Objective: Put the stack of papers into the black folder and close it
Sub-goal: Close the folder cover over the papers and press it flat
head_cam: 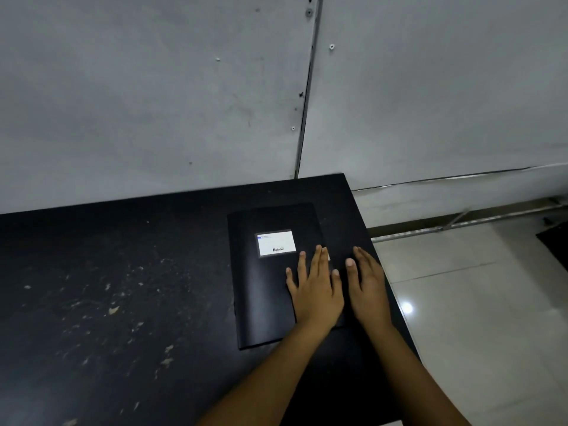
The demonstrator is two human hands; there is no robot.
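The black folder [264, 290] lies closed and flat on the black table [123, 287], near the table's right end. A white label [276, 243] sits on its front cover. My left hand [313, 290] rests palm down on the cover's right part, fingers spread. My right hand [367, 287] lies flat just beside the folder's right edge, fingers together and pointing away from me. Only a tiny pale sliver shows between my hands at the folder's edge; no stack of papers is in view.
The table's right edge [387, 272] runs close past my right hand, with pale floor tiles [476, 318] beyond it. A grey wall [184, 103] stands behind the table. The tabletop to the left is scuffed with pale marks.
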